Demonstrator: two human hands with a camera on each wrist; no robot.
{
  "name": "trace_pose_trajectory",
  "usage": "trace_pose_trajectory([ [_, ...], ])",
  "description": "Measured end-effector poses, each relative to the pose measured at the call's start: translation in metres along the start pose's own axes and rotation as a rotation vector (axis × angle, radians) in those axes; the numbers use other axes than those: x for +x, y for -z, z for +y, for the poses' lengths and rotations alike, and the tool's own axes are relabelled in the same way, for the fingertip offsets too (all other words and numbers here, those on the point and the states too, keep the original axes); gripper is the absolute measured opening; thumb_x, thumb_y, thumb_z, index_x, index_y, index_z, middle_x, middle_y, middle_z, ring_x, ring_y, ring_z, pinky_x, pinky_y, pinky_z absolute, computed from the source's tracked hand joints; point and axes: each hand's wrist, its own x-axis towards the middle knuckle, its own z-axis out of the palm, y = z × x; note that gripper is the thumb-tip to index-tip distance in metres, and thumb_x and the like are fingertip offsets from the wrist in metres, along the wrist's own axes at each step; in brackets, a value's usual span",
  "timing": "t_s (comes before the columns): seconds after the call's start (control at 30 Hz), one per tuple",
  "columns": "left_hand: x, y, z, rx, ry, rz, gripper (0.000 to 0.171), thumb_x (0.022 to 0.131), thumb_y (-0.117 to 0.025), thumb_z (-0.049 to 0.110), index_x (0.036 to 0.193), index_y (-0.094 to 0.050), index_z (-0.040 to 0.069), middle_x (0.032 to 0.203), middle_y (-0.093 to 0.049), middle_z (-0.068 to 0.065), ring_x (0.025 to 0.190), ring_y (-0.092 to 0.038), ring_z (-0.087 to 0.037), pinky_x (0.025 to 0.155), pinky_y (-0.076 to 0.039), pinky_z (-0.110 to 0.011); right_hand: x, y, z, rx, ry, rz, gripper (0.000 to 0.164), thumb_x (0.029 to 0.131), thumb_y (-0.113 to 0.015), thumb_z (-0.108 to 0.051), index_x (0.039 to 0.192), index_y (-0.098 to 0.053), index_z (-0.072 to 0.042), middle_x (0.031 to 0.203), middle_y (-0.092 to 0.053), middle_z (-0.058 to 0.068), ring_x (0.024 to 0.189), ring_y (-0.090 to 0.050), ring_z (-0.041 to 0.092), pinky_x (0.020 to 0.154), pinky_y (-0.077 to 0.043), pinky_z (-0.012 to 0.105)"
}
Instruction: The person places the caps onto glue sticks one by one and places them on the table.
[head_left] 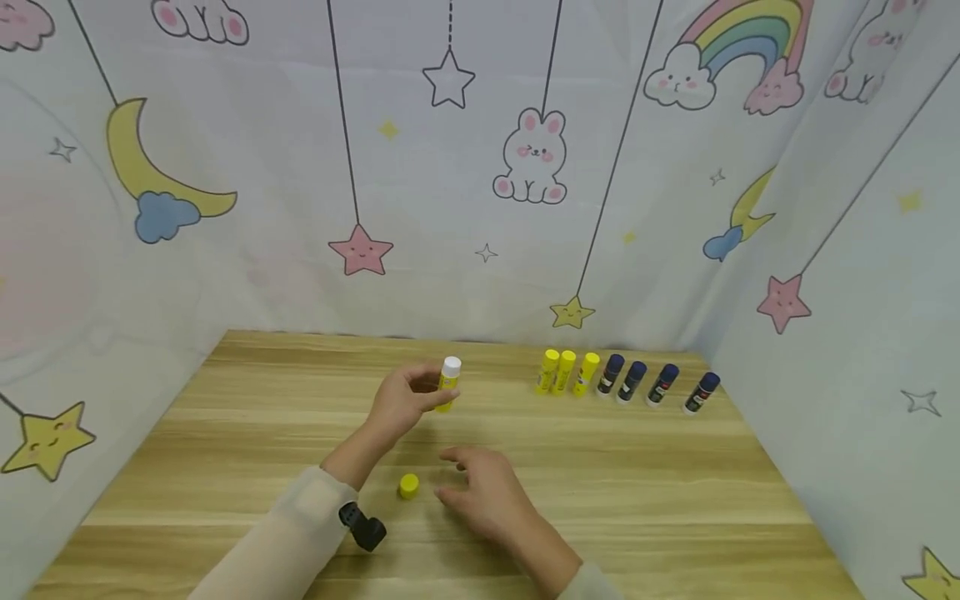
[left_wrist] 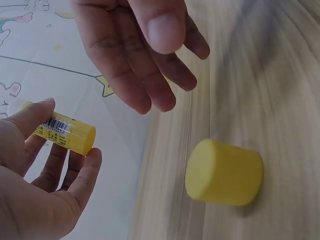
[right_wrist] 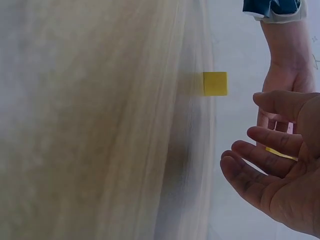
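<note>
In the head view my left hand [head_left: 405,402] grips a yellow glue stick [head_left: 447,385] above the table, its white end up. The left wrist view shows the barcode on the glue stick [left_wrist: 62,130] between thumb and fingers. A yellow cap [head_left: 408,486] stands on the wood nearer to me, and the same cap [left_wrist: 225,172] looks large in the left wrist view. Just right of the cap hovers my right hand [head_left: 487,493], thumb and fingers spread with nothing between them. In the right wrist view its fingers [right_wrist: 265,160] are loosely bent.
At the back right of the wooden table [head_left: 300,375], several glue sticks stand in a row: yellow ones [head_left: 562,372] on the left, dark blue ones [head_left: 632,383] on the right. A patterned white curtain [head_left: 420,183] rises behind the table and along its sides.
</note>
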Motion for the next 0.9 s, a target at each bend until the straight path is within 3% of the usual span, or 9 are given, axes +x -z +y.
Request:
trace_pose_trajectory([
  [0.23, -0.012, 0.010, -0.009, -0.011, 0.027, 0.027, 0.035, 0.085, -0.084, 0.017, 0.117, -0.075, 0.009, 0.108, -0.075, -0.007, 0.101, -0.069, -0.022, 0.082, -0.056, -0.031, 0.008, -0.005, -0.004, -0.078, 0.083, -0.026, 0.042, 0.089, -0.078, -0.026, 0.127, -0.069, -0.010, 0.122, -0.072, 0.005, 0.108, -0.067, 0.019, 0.091, -0.056, 0.035],
  [0.4, -0.017, 0.014, -0.014, -0.010, 0.057, 0.048, 0.035, 0.084, -0.085, 0.020, 0.117, -0.075, 0.012, 0.110, -0.074, -0.004, 0.105, -0.068, -0.023, 0.088, -0.056, -0.036, 0.013, -0.007, -0.010, -0.116, 0.101, -0.041, 0.043, 0.089, -0.079, -0.025, 0.128, -0.068, -0.011, 0.124, -0.071, 0.005, 0.113, -0.066, 0.020, 0.095, -0.055, 0.038],
  [0.63, -0.024, 0.019, -0.021, -0.026, 0.069, 0.070, 0.036, 0.085, -0.084, 0.016, 0.118, -0.074, 0.009, 0.112, -0.073, -0.007, 0.106, -0.068, -0.024, 0.090, -0.058, -0.037, 0.021, -0.014, -0.020, -0.193, 0.141, -0.091, 0.048, 0.086, -0.081, -0.026, 0.129, -0.067, -0.009, 0.124, -0.070, 0.005, 0.118, -0.063, 0.022, 0.101, -0.051, 0.038],
  [0.8, -0.028, 0.021, -0.024, -0.012, 0.072, 0.095, 0.035, 0.086, -0.083, 0.017, 0.119, -0.074, 0.010, 0.115, -0.073, -0.008, 0.109, -0.067, -0.025, 0.090, -0.057, -0.037, 0.024, -0.018, -0.026, -0.246, 0.185, -0.105, 0.047, 0.085, -0.082, -0.026, 0.127, -0.069, -0.009, 0.122, -0.071, 0.003, 0.117, -0.063, 0.020, 0.101, -0.051, 0.036],
  [0.9, -0.031, 0.023, -0.026, -0.015, 0.076, 0.117, 0.034, 0.087, -0.083, 0.017, 0.119, -0.074, 0.010, 0.116, -0.073, -0.009, 0.111, -0.067, -0.026, 0.093, -0.056, -0.039, 0.027, -0.021, -0.028, -0.265, 0.201, -0.113, 0.046, 0.084, -0.082, -0.023, 0.125, -0.070, -0.010, 0.114, -0.072, 0.000, 0.107, -0.064, 0.016, 0.093, -0.054, 0.031],
])
